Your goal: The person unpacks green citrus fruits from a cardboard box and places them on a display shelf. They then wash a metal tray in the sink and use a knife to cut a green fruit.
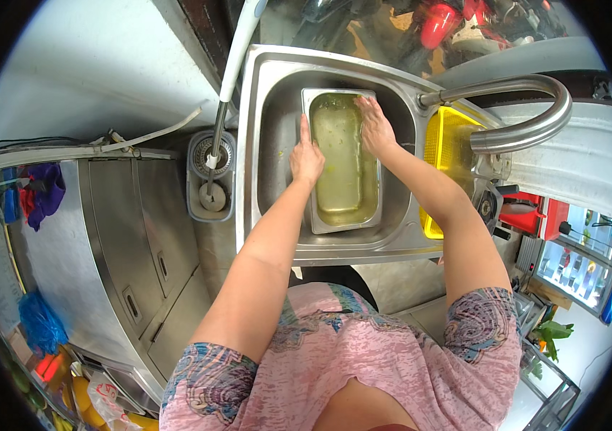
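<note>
A rectangular stainless steel food pan (374, 218) sits inside the steel sink basin (276, 183), slightly turned. Cloudy yellow-green water (335, 156) covers its bottom, with small green and yellow bits floating in it. My left hand (307, 160) holds the pan's left rim, index finger stretched along the edge and the other fingers curled. On the opposite side my right hand (377, 128) grips the right rim near the far corner, its fingertips reaching over the edge. The undersides of both hands are hidden.
A curved steel faucet (546, 121) arches at right, above a yellow plastic basket (433, 161). Left of the sink, a mop handle (236, 59) leans into a grey mop bucket (210, 186). Steel cabinets (144, 215) stand farther left. Glass (370, 32) lies beyond the sink.
</note>
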Available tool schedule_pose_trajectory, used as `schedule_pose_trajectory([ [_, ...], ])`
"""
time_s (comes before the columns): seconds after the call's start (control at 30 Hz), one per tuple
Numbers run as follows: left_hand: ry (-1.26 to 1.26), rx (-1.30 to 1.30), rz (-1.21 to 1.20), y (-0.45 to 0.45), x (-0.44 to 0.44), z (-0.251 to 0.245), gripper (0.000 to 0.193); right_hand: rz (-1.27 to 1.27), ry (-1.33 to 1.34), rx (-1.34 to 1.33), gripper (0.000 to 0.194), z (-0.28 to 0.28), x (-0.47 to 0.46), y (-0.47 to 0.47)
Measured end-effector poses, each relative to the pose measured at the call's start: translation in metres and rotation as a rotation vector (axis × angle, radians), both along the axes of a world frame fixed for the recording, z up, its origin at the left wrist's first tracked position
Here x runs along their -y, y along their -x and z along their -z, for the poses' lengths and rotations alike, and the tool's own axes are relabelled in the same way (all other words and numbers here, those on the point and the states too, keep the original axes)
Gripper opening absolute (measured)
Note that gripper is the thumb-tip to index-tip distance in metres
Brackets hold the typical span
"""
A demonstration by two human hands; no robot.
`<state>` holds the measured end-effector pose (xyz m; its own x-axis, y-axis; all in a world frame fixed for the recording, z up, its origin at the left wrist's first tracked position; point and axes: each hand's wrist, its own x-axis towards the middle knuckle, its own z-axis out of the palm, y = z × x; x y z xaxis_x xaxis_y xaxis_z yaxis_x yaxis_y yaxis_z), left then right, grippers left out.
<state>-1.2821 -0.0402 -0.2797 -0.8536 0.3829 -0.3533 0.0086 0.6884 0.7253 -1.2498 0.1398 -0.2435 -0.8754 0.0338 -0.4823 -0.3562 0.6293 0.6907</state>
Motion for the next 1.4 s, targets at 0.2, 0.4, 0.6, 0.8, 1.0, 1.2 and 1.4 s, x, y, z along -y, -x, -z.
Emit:
schedule_pose_trajectory([
  [0.2, -0.033, -0.02, -0.02, -0.002, -0.002, 0.001, 0.078, 0.074, 0.219, 0.104, 0.038, -0.001, 0.012, -0.031],
  [0.4, -0.036, 0.012, -0.032, -0.001, -0.003, -0.004, 0.076, 0.135, 0.43, 0.326, 0.029, 0.018, 0.038, -0.094],
  [0.6, -0.061, -0.03, -0.059, -0.004, -0.002, 0.005, 0.075, 0.245, 0.628, 0.354, 0.023, 0.008, 0.059, -0.139],
  [0.8, -0.038, -0.005, -0.056, -0.005, -0.004, 0.002, 0.075, 0.5, 0.844, 0.182, 0.027, 0.009, 0.085, -0.153],
  [1.0, -0.021, -0.026, -0.07, -0.005, -0.005, 0.005, 0.074, 0.919, 1.103, 0.039, 0.034, 0.017, 0.131, -0.143],
  [1.2, 0.018, -0.001, -0.025, -0.003, -0.005, 0.0, 0.074, 1.261, 1.581, -0.218, 0.031, -0.012, 0.122, -0.149],
  [1.4, -0.018, -0.061, -0.016, -0.003, -0.004, 0.006, 0.074, 0.983, 0.825, -0.63, 0.047, 0.0, 0.091, -0.186],
])
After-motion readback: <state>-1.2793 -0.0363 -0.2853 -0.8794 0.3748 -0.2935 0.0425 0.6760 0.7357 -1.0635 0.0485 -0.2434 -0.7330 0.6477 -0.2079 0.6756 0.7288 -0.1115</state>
